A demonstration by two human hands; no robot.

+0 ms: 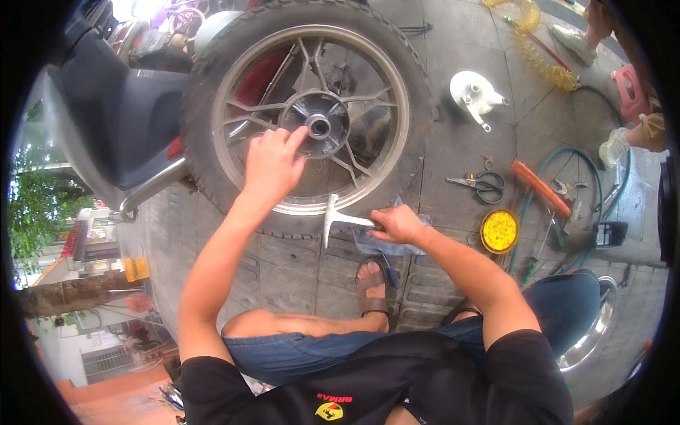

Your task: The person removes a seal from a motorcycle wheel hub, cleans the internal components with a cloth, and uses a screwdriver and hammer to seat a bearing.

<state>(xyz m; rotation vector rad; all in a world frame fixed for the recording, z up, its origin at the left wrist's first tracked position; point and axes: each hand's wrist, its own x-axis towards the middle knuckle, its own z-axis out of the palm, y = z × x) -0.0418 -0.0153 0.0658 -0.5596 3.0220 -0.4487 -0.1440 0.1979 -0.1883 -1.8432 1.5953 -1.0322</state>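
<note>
A motorcycle wheel with a black tyre and a pale spoked rim lies in front of me. My left hand reaches over it, fingers apart, the index fingertip at the edge of the hub. No object shows in that hand. Near the wheel's closest edge, my right hand is wrapped round the handle end of a T-shaped metal hammer. Its long slim head overlaps the lower rim and tyre in my view. Beneath the right hand lies a grey cloth or sheet, partly covered.
To the right lie a white drum-brake plate, scissors, a round tin of yellow grease and an orange-red bar. Hoses curl beyond. A dark motorbike part stands left. Another person's shoes are at right.
</note>
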